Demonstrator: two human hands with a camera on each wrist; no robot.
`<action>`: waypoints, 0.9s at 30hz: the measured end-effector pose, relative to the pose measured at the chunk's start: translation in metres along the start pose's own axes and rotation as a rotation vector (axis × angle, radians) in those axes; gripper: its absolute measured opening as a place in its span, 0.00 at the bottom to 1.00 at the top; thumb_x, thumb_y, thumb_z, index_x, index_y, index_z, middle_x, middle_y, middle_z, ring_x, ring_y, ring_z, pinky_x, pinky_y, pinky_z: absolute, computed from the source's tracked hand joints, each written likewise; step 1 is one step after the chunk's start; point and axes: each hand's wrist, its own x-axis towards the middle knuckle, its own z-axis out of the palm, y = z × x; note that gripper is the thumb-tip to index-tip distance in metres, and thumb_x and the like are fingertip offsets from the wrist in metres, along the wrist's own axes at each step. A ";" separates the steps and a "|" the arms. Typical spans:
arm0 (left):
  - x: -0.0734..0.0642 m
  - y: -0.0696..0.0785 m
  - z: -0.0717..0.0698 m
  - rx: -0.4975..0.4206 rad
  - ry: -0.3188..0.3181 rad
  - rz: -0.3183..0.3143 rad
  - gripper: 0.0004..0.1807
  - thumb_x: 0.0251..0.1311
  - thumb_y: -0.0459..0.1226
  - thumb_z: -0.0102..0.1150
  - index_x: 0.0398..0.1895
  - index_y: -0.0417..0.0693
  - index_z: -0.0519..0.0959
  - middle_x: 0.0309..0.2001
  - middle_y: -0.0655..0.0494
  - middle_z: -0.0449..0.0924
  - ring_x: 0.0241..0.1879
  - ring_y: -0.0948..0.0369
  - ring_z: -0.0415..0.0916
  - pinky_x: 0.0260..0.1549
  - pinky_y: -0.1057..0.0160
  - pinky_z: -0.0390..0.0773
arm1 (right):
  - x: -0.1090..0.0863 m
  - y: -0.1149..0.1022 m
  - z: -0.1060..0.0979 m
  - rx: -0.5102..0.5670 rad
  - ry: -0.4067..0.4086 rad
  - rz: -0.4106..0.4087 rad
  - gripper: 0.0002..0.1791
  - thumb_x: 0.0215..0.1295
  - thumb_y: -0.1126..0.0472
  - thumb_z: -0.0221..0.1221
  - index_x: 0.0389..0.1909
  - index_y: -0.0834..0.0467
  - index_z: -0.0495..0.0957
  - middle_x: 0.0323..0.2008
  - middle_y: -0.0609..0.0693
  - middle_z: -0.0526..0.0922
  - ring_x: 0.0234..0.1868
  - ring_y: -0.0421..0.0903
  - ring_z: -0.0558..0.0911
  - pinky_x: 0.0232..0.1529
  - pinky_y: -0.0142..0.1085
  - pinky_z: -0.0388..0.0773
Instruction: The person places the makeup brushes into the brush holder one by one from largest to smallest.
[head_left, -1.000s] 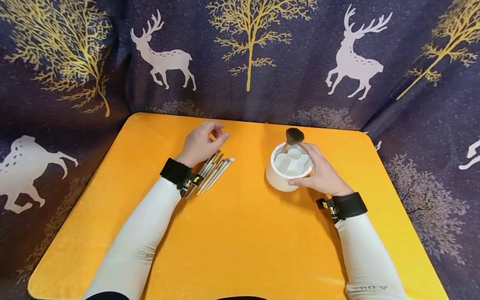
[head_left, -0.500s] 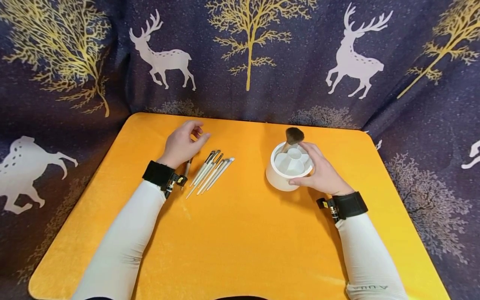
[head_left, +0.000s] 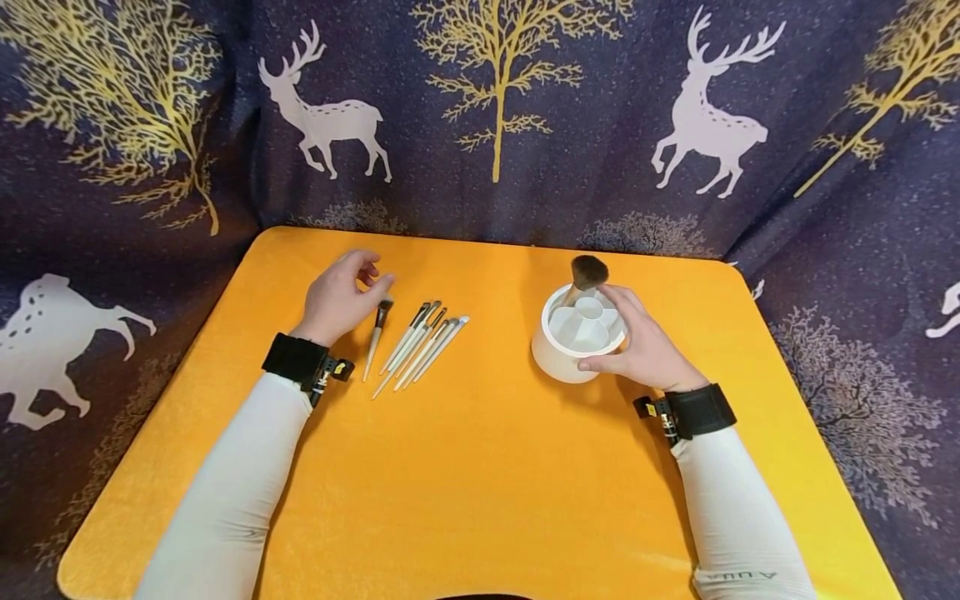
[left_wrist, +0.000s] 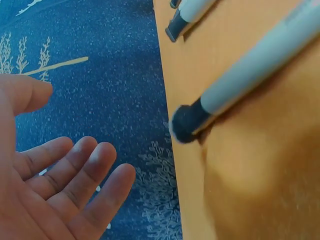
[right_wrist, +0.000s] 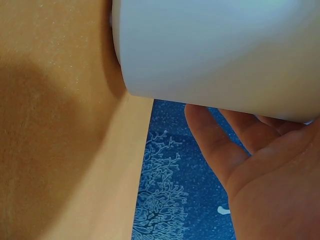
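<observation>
My left hand [head_left: 341, 296] hovers at the left with relaxed fingers and nothing in them. Just right of it lies a makeup brush [head_left: 372, 343] with dark bristles and a pale handle; the left wrist view shows a brush [left_wrist: 250, 77] close to the open palm. Several slimmer makeup brushes [head_left: 420, 350] lie side by side further right. My right hand [head_left: 648, 350] grips a round white brush holder [head_left: 558, 363] by its right side, thumb at the front and fingers behind. A fluffy dark makeup brush [head_left: 589, 272] stands in the holder, leaning at the back.
A yellow-orange cloth [head_left: 480, 475] covers the table. Behind it hangs a dark curtain [head_left: 585, 108] with white deer and golden trees. Inside the holder, white dividers [head_left: 588, 310] form several compartments.
My left hand has moved left, away from the slim brushes, uncovering them and the separate brush beside them. My right hand and the holder have stayed in place.
</observation>
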 end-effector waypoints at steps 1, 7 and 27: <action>-0.001 -0.001 -0.001 0.002 -0.002 -0.005 0.29 0.80 0.53 0.65 0.70 0.42 0.79 0.53 0.45 0.85 0.52 0.45 0.83 0.47 0.43 0.78 | 0.000 0.000 0.000 0.001 0.001 -0.001 0.71 0.48 0.51 0.90 0.89 0.53 0.57 0.82 0.55 0.63 0.79 0.62 0.67 0.76 0.68 0.64; -0.006 -0.012 -0.009 0.001 -0.006 -0.034 0.29 0.80 0.53 0.64 0.71 0.41 0.79 0.54 0.44 0.84 0.53 0.45 0.82 0.50 0.42 0.77 | 0.000 0.001 0.001 0.002 -0.004 0.002 0.71 0.48 0.51 0.90 0.89 0.53 0.57 0.83 0.55 0.63 0.79 0.62 0.68 0.76 0.68 0.64; -0.014 -0.030 -0.024 0.047 -0.031 -0.122 0.31 0.81 0.56 0.60 0.68 0.38 0.81 0.51 0.42 0.85 0.47 0.45 0.81 0.47 0.42 0.75 | 0.000 0.001 -0.001 0.005 -0.013 0.000 0.71 0.50 0.51 0.90 0.90 0.51 0.55 0.83 0.55 0.62 0.79 0.63 0.67 0.74 0.70 0.66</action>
